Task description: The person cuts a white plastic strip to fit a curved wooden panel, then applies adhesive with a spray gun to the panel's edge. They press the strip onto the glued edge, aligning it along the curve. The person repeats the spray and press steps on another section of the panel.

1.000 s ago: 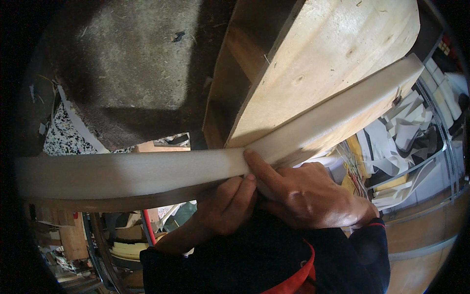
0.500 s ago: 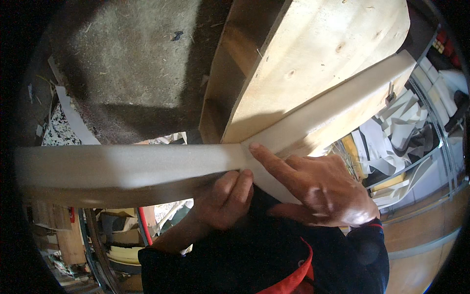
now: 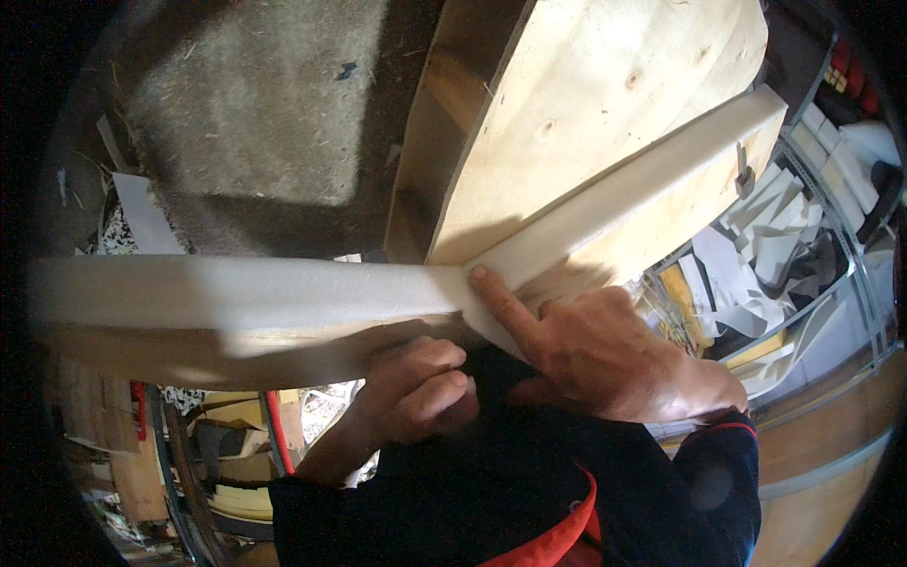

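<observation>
At foam seam (image 3: 464, 286), right hand (image 3: 614, 354) rests straight index fingertip on right strip (image 3: 624, 198), thumb well apart, grasping nothing visible; left hand (image 3: 430, 387) curled on near side of seam, cannot tell whether it pinches anything; best, it seems, to press edges level and flush, smoothing outward from seam without stretching; left strip (image 3: 283, 291) runs left of seam along wooden rail (image 3: 255, 352), right strip slants away rightward beside plywood panel (image 3: 605, 104); both white, smooth, softly rounded along edges, partly shadowed.
</observation>
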Available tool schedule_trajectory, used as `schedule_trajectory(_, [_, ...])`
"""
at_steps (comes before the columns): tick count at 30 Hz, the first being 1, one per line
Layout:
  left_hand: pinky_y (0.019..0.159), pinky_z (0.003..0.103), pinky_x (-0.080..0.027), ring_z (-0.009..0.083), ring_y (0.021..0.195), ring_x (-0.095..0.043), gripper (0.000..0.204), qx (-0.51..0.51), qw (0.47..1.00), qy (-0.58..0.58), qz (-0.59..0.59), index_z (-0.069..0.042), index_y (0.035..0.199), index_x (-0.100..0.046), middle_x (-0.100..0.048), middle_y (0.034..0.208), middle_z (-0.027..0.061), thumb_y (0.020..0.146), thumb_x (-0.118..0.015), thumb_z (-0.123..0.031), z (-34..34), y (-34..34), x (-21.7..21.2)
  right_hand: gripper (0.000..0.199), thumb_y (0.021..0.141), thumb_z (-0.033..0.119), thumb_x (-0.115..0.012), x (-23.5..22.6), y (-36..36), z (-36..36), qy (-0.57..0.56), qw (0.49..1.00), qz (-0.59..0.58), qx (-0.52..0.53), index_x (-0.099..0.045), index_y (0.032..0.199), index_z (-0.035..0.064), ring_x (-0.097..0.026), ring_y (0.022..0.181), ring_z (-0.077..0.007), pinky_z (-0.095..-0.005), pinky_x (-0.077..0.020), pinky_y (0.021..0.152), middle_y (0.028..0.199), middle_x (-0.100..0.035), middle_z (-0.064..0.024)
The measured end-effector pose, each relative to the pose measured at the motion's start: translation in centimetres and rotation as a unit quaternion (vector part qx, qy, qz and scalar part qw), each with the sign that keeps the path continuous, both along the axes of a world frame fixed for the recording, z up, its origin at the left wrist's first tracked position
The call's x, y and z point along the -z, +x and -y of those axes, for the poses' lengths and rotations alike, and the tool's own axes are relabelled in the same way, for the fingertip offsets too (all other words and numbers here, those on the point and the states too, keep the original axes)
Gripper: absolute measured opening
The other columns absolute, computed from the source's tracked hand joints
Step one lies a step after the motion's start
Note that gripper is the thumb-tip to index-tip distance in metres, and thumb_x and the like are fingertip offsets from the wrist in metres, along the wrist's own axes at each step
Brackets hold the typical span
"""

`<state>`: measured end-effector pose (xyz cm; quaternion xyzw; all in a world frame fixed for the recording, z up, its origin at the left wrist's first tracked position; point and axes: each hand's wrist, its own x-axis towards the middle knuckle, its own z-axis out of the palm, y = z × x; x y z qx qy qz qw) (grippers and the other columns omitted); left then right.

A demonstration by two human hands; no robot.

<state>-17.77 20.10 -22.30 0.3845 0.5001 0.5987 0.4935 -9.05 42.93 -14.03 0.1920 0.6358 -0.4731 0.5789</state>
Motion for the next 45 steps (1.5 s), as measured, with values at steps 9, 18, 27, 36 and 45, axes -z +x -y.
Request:
schedule_trajectory(9, [0.054,0.035,-0.052,0.0249,0.069,-0.063,0.039,0.034,0.998,0.031,0.044,-0.007,0.117,-0.043,-0.057,0.107,0.02,0.092,-0.072,-0.017,0.1,-1.0,0.5,0.116,0.081,0.046,-0.084,1.5,1.5,-0.5,-0.128,0.986,-0.009,0.106,-0.013,0.155,-0.0087,-0.066,0.066,-0.0351,-0.0408,-0.0496,0.06,0.072,-0.064,-0.017])
schedule_trajectory(18, [0.058,0.04,-0.055,0.029,0.07,-0.065,0.033,-0.014,0.999,0.032,0.026,-0.005,0.114,-0.045,-0.062,0.102,0.0232,0.096,-0.066,-0.023,0.2,-0.5,0.6,0.108,0.086,0.046,-0.079,0.9,2.5,1.7,-0.086,0.971,-0.07,0.212,-0.017,0.15,-0.0165,-0.065,0.062,-0.0343,-0.042,-0.0488,0.055,0.067,-0.062,-0.0195])
schedule_trajectory(27, [0.067,0.039,-0.057,0.0274,0.074,-0.065,0.029,-0.069,0.998,-0.012,-0.001,0.0,0.111,-0.048,-0.063,0.089,0.021,0.098,-0.06,-0.023,0.2,0.4,-0.3,0.105,0.084,0.052,-0.077,-1.8,2.7,-0.8,0.055,0.966,-0.087,0.238,-0.027,0.152,-0.0107,-0.074,0.072,-0.0305,-0.039,-0.0567,0.059,0.101,-0.072,-0.028])
schedule_trajectory(36, [0.063,0.037,-0.055,0.0261,0.072,-0.063,0.023,-0.185,0.981,0.056,-0.03,0.003,0.104,-0.053,-0.062,0.083,0.0178,0.097,-0.054,-0.019,-0.4,2.0,1.4,0.098,0.07,0.063,-0.086,0.5,3.5,0.1,0.009,0.985,-0.104,0.137,-0.052,0.134,-0.0031,-0.067,0.061,-0.0225,-0.0396,-0.0533,0.07,0.066,-0.067,-0.0122])
schedule_trajectory(45, [0.051,0.026,-0.042,0.0141,0.058,-0.05,0.041,-0.204,0.973,0.004,-0.111,0.004,0.111,-0.06,-0.064,0.103,0.0201,0.104,-0.042,-0.032,-1.0,2.9,0.5,0.064,0.094,0.032,-0.074,-4.6,12.6,-6.2,0.38,0.757,-0.245,0.472,-0.051,0.147,0.0031,-0.068,0.089,-0.0173,-0.0302,-0.0561,0.074,0.103,-0.072,-0.0133])
